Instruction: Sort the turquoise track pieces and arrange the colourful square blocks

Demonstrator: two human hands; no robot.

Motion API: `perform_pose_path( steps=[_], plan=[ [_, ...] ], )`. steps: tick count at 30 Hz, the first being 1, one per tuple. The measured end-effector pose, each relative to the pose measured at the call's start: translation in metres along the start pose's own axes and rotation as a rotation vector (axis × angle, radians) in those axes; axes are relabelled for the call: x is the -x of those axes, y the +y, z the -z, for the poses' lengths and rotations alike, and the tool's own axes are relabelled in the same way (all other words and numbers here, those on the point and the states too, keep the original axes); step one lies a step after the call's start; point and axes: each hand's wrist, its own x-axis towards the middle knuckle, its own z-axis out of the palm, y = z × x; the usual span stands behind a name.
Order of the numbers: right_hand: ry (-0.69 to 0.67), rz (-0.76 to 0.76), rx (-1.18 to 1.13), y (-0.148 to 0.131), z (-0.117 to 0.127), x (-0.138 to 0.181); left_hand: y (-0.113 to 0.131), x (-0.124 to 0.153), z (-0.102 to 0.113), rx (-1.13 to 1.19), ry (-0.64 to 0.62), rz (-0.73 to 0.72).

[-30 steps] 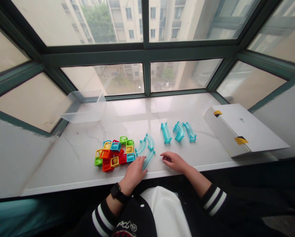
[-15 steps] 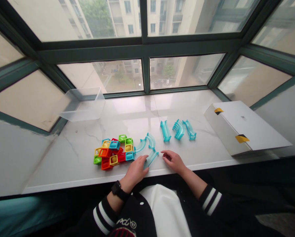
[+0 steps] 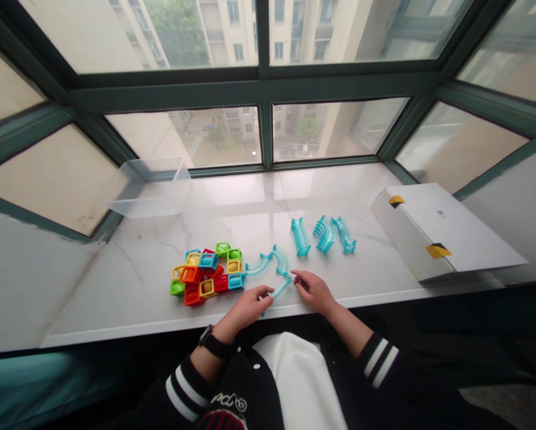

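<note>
A straight teal track piece (image 3: 279, 288) lies near the sill's front edge. My left hand (image 3: 248, 306) pinches its near end with curled fingers. My right hand (image 3: 315, 291) has its fingertips closed on the far end of the same piece. Two curved teal track pieces (image 3: 270, 261) lie just beyond it and touch each other. To the left sits a cluster of coloured square blocks (image 3: 206, 275) in orange, red, yellow, green and blue. A black watch is on my left wrist.
Three more teal track pieces (image 3: 324, 235) lie in a row further right. A white cardboard box (image 3: 447, 224) with yellow tape sits at the right end of the marble sill (image 3: 128, 280). A clear plastic bin (image 3: 151, 190) stands at the back left by the window.
The straight track piece has swung so its far end points right, towards my right hand. My left hand slid back towards the sill edge, and my right hand closed in on the piece.
</note>
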Motion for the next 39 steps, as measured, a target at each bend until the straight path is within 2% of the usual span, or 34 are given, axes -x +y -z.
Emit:
perform_pose_path(
  steps=[4,13,18,23,26,33,39],
  plan=[
    [0.008,-0.011,0.005,-0.004,0.001,-0.001,0.007,0.002,0.009,0.211,-0.061,0.034],
    [0.024,-0.022,0.008,-0.002,0.001,0.000,0.006,0.002,0.008,0.630,0.047,0.046],
    [0.022,-0.049,-0.054,-0.008,0.004,-0.001,0.013,0.004,0.009,0.657,0.035,0.012],
    [0.141,-0.179,-0.316,-0.020,0.012,-0.005,0.014,0.007,0.009,0.638,-0.007,0.007],
    [0.162,-0.188,-0.421,-0.030,0.017,-0.011,0.014,0.008,0.006,0.625,-0.036,0.011],
    [0.062,-0.140,-0.341,-0.047,0.025,-0.020,0.012,0.007,0.004,0.549,-0.096,-0.001],
    [0.125,-0.086,-0.369,-0.046,0.027,-0.018,0.012,0.009,0.006,0.714,-0.159,-0.033]
  ],
)
